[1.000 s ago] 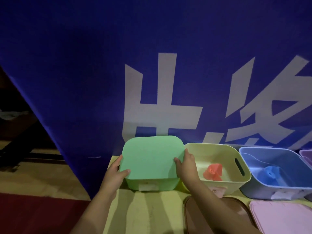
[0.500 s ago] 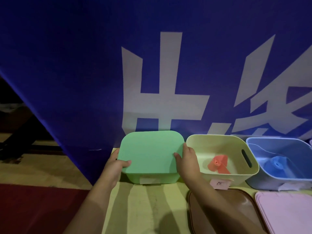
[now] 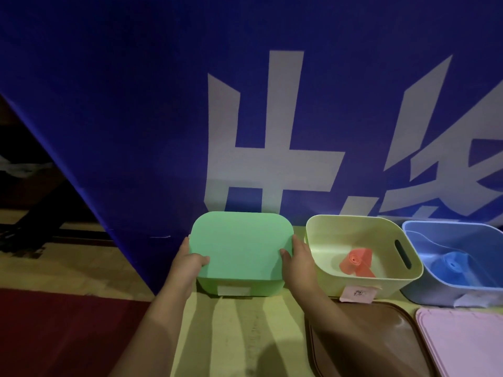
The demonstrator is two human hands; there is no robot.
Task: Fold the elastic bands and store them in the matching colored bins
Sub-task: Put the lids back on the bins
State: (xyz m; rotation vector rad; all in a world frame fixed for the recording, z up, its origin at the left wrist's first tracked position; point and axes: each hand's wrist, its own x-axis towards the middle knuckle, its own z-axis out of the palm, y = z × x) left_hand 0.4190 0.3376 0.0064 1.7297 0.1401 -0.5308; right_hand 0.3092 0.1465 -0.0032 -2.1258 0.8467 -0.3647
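Both hands seat the green lid (image 3: 241,246) on the green bin (image 3: 239,288): left hand (image 3: 187,263) and right hand (image 3: 298,261) grip opposite edges, thumbs on top, presumably to square it. Neighbouring bins stand uncovered, the yellow bin (image 3: 351,285) holding a rolled orange band (image 3: 356,262) (colours mismatched), the blue bin (image 3: 430,295) a blue band (image 3: 450,268).

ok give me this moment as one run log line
left hand and right hand: gripping flat green plastic lid on green bin | rolled orange band: in pale yellow bin | rolled blue band: in blue bin
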